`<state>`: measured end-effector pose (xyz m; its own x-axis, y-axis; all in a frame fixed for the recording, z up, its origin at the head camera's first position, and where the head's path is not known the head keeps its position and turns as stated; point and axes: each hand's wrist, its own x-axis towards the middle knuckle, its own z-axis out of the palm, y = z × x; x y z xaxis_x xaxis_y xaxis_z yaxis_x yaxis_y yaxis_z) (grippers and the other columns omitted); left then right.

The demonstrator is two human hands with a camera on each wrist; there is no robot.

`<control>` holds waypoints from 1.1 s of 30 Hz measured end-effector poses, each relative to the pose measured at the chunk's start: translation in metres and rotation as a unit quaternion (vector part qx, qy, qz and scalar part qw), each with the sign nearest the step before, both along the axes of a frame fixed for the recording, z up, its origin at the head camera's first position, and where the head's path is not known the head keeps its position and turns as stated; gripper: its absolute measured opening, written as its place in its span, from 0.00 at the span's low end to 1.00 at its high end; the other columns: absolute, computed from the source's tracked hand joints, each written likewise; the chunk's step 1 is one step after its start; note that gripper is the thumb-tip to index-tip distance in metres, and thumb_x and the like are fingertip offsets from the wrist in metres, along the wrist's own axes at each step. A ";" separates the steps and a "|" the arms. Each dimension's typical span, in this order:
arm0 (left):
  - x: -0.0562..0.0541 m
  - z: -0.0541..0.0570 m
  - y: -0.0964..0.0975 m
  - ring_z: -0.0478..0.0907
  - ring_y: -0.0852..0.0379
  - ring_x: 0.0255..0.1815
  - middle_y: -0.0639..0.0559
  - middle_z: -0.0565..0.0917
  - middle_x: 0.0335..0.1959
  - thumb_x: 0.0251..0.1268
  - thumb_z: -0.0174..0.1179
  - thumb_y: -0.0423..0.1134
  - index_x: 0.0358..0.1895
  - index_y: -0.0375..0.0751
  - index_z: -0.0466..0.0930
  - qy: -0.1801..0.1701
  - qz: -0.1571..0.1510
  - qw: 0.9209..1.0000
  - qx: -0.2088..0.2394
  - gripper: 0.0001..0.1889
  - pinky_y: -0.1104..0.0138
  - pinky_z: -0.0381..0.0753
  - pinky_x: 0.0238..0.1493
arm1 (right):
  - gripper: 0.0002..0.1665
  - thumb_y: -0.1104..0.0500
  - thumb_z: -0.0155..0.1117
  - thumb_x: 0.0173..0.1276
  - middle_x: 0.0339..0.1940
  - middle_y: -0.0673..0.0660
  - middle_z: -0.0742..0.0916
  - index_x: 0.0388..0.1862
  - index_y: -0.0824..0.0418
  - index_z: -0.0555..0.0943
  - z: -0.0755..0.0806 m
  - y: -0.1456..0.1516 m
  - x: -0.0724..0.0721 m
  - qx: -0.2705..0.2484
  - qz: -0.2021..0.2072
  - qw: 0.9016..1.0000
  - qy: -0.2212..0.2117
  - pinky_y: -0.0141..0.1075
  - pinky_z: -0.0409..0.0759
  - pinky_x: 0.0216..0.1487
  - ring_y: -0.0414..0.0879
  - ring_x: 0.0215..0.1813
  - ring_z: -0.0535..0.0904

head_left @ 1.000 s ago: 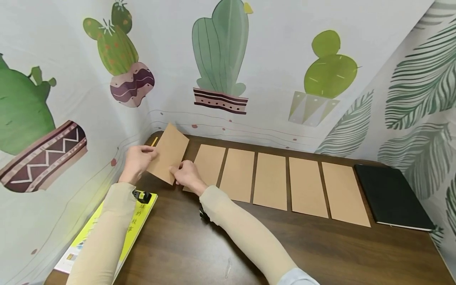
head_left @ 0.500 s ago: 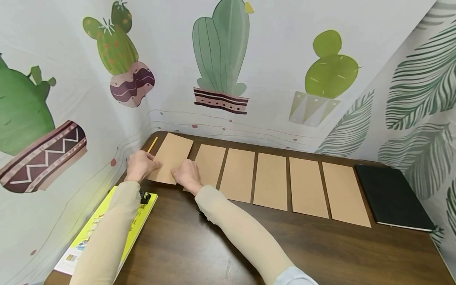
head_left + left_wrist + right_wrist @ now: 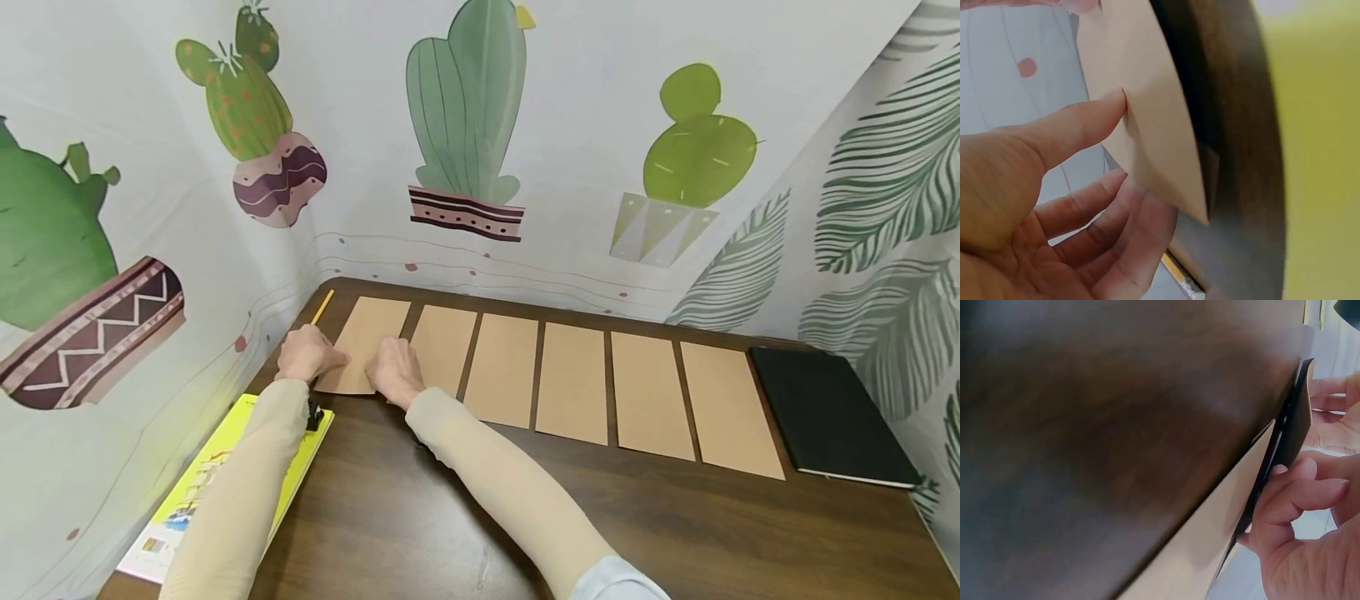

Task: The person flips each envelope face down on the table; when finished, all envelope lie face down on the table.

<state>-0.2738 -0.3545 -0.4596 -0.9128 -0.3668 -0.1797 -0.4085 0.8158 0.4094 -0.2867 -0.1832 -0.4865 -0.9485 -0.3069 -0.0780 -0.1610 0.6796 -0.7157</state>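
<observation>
A brown kraft-paper card (image 3: 377, 321) lies low over the left end of the table, its near end between my two hands. My left hand (image 3: 306, 353) pinches its left edge; the left wrist view shows the thumb on top of the card (image 3: 1141, 69) and the fingers under the edge. My right hand (image 3: 396, 367) holds the opposite edge with curled fingers, close beside the neighbouring brown card (image 3: 444, 337). In the right wrist view, the held card (image 3: 1302, 419) stands slightly raised off the table. A yellow pencil (image 3: 322, 307) lies just beyond my left hand.
Several more brown cards (image 3: 572, 379) lie in a row to the right, ending beside a black notebook (image 3: 832, 412). A yellow-covered book (image 3: 300, 467) lies under my left forearm. The wooden table (image 3: 420, 517) meets a cactus-print cloth (image 3: 360, 167) behind and at left.
Both hands have lowered the brown card from a raised tilt down close to the table, lining it up beside the row. My left hand has shifted slightly right and nearer, uncovering more of the pencil.
</observation>
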 end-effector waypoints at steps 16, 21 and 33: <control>-0.004 -0.008 0.019 0.87 0.29 0.46 0.27 0.89 0.49 0.69 0.71 0.51 0.42 0.33 0.90 0.045 -0.015 0.998 -0.034 0.20 0.41 0.85 0.40 | 0.25 0.50 0.72 0.74 0.14 0.48 0.78 0.17 0.57 0.78 -0.023 0.018 -0.019 -0.001 0.001 0.999 0.037 0.33 0.74 0.22 0.42 0.20 0.74; 0.004 0.011 0.043 0.85 0.21 0.59 0.26 0.86 0.64 0.78 0.62 0.57 0.65 0.33 0.85 0.105 -0.030 0.994 -0.020 0.30 0.34 0.85 0.50 | 0.24 0.47 0.69 0.79 0.14 0.48 0.80 0.56 0.68 0.86 0.022 0.057 -0.001 -0.036 -0.024 0.999 0.033 0.30 0.69 0.18 0.38 0.14 0.70; 0.028 0.017 0.100 0.86 0.26 0.62 0.32 0.86 0.66 0.78 0.64 0.57 0.71 0.36 0.80 0.201 -0.089 0.975 0.018 0.32 0.36 0.87 0.55 | 0.31 0.52 0.66 0.81 0.21 0.49 0.86 0.74 0.68 0.77 0.055 0.153 0.019 -0.077 -0.037 0.989 0.123 0.30 0.70 0.21 0.38 0.16 0.71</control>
<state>-0.2455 -0.2544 -0.4430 -0.9608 -0.1962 0.1961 -0.0623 0.8417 0.5364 -0.2679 -0.0307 -0.4312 -0.9531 -0.2264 0.2009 -0.2977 0.5814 -0.7572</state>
